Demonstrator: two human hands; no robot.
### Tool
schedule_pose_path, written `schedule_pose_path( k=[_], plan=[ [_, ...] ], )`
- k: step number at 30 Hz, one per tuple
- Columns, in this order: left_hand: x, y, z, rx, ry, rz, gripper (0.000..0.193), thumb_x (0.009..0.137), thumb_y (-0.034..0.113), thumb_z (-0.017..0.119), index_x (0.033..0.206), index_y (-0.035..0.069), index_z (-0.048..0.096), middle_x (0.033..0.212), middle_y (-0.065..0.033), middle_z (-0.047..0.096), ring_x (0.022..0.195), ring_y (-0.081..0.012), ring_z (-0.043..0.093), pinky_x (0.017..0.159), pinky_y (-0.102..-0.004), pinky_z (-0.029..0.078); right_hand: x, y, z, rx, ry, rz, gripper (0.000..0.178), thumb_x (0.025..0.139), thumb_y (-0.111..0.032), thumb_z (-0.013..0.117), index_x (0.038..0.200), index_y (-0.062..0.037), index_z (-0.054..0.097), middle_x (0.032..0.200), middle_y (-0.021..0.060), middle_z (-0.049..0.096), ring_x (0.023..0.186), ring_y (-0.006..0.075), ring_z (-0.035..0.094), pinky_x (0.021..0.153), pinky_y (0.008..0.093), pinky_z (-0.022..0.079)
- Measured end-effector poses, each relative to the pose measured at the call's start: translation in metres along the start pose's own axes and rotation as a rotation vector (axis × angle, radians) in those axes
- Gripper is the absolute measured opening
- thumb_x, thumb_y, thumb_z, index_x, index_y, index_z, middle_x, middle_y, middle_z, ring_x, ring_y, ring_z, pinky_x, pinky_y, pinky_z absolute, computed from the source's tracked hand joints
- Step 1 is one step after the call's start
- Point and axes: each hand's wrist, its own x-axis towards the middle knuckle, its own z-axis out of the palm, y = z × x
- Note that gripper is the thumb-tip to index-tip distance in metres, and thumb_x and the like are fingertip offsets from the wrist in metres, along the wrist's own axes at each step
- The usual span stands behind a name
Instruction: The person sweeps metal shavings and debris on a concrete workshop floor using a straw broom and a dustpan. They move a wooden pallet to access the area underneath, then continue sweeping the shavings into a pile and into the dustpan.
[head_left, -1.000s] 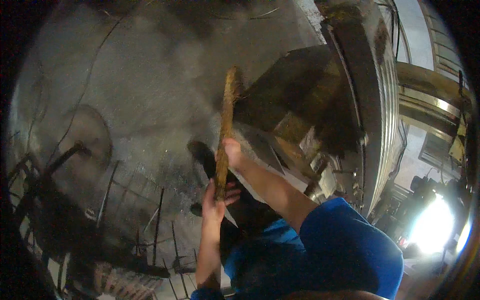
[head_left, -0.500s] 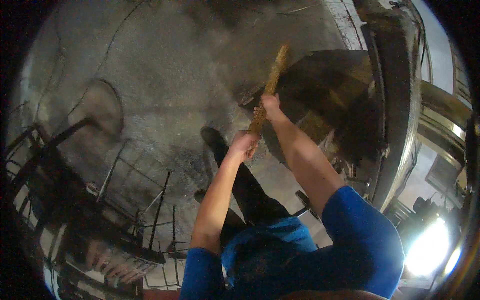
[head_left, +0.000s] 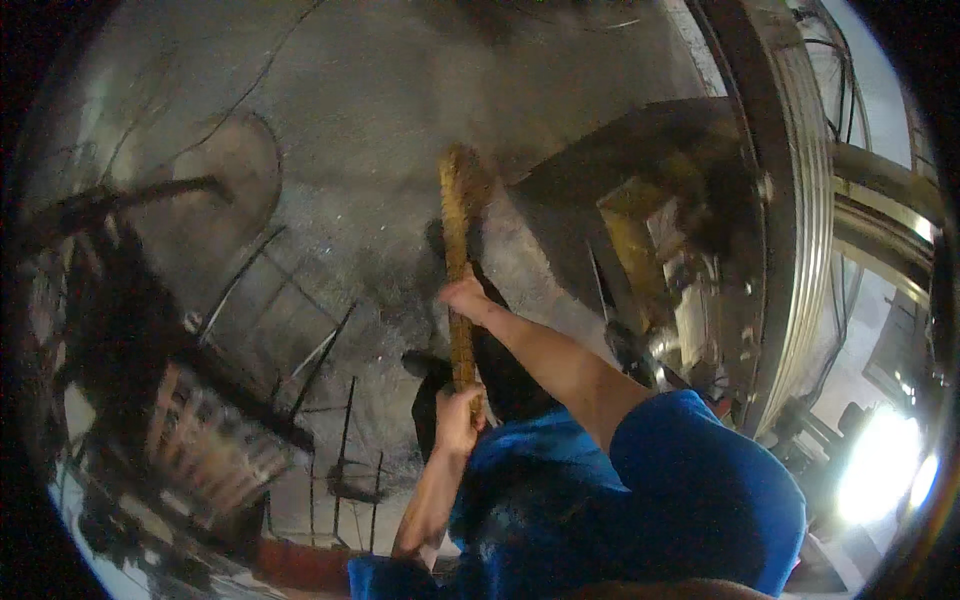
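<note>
A long yellow-brown straw broom (head_left: 456, 215) points away from me, its far end over the bare concrete floor and blurred there. My right hand (head_left: 464, 295) is wrapped round its middle. Close to my body, my left hand (head_left: 460, 412) grips the near end with fingers curled about it. The shaft between the hands passes in front of my dark trousers. Whether the far tip touches the floor I cannot tell.
To the right, a long metal-edged bench or machine (head_left: 800, 220) runs away from me, with a dark sheet-like shape (head_left: 620, 150) beside it. Thin metal frames (head_left: 330, 350) and a slatted crate (head_left: 215, 440) stand at left. A cable (head_left: 250, 85) lies on the grey floor (head_left: 370, 90).
Both hands have swung the broom left and drawn it nearer my body. Its far end has moved from beside the dark shape to the open floor ahead of my feet.
</note>
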Motion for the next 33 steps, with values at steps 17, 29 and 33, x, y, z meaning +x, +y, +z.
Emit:
schedule_pose_path(
  k=[17, 29, 33],
  plan=[
    [-0.016, -0.02, 0.056, -0.132, -0.399, 0.266, 0.034, 0.084, 0.023, 0.05, 0.108, 0.0, 0.046, 0.074, -0.0107, 0.054, 0.047, -0.0178, 0.052, 0.045, -0.0308, 0.046, -0.002, -0.192, -0.051, -0.112, 0.009, -0.002, 0.051, 0.079, -0.017, 0.041, 0.127, -0.0218, 0.026, 0.085, 0.0148, 0.05, 0.056, 0.0278, 0.052, 0.045, 0.0435, 0.043],
    [0.024, -0.044, -0.247, -0.461, 0.653, 0.171, 0.037, 0.082, 0.025, 0.05, 0.109, 0.0, 0.046, 0.082, -0.0108, 0.049, 0.065, -0.0221, 0.045, 0.06, -0.036, 0.038, 0.209, -0.32, -0.156, -0.38, 0.172, -0.041, 0.019, 0.079, -0.022, 0.047, 0.087, -0.005, 0.046, 0.066, 0.0138, 0.05, 0.06, 0.0277, 0.054, 0.051, 0.0452, 0.044],
    [-0.001, -0.025, -0.25, -0.553, 0.488, 0.524, 0.034, 0.085, 0.025, 0.043, 0.106, -0.002, 0.045, 0.093, -0.0131, 0.051, 0.087, -0.0255, 0.047, 0.084, -0.0428, 0.033, 0.101, -0.187, -0.033, -0.963, 0.12, -0.133, 0.051, 0.074, -0.011, 0.053, 0.118, -0.0085, 0.026, 0.063, 0.0071, 0.052, 0.059, 0.0175, 0.054, 0.052, 0.0339, 0.046]
  ],
)
